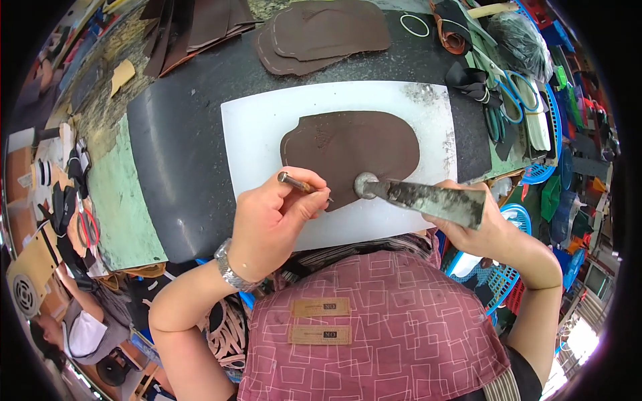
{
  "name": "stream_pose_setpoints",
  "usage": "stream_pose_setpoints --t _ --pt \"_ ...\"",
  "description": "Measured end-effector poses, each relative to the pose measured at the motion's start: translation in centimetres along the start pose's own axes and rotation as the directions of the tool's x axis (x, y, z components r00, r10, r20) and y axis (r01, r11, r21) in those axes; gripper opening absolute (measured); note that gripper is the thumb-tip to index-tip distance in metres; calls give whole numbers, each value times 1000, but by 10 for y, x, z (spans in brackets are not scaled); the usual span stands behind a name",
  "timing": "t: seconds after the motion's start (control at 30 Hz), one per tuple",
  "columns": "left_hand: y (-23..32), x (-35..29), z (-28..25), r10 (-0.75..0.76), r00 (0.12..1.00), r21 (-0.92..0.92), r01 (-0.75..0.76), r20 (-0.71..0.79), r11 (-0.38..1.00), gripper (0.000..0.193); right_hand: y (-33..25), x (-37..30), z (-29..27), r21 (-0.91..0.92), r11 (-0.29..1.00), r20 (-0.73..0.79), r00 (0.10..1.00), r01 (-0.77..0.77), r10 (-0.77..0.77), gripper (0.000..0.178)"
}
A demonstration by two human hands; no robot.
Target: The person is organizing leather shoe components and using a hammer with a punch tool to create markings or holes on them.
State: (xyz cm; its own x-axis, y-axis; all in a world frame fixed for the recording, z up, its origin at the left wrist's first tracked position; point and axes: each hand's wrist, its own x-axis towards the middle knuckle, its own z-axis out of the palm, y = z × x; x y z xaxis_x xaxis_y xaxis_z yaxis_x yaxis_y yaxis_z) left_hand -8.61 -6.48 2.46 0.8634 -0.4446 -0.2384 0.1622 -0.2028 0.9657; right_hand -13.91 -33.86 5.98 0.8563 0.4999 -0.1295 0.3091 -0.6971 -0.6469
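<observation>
My left hand (271,217), with a metal-band watch at the wrist, pinches a slim metal punch (293,180) between thumb and fingers. The punch lies at a slant, its lower end beside the near left edge of a dark brown leather piece (361,144). Wrapped round a worn, flat handle, my right hand (488,230) grips a hammer (435,200). Its round metal head appears over the leather's near edge; whether it touches cannot be made out. Small light marks run along the leather's left edge. A white board (257,140) lies under the leather.
The board rests on a black mat (177,167). Stacked brown leather pieces (328,33) and dark strips (200,23) lie at the far side. Blue-handled scissors (515,97) are at right, red-handled scissors (87,224) at left. Blue baskets (505,287) stand lower right. Another person (87,327) sits lower left.
</observation>
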Motion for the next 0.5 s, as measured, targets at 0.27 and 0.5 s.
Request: stream_pose_setpoints --t 0.27,0.5 --pt "-26 -3 6 155 977 110 -139 -147 984 8 -11 0 12 79 990 -111 986 -119 127 16" --pt "-22 -3 5 211 977 374 -183 -34 909 9 -14 4 2 -44 999 -115 993 -20 15 18"
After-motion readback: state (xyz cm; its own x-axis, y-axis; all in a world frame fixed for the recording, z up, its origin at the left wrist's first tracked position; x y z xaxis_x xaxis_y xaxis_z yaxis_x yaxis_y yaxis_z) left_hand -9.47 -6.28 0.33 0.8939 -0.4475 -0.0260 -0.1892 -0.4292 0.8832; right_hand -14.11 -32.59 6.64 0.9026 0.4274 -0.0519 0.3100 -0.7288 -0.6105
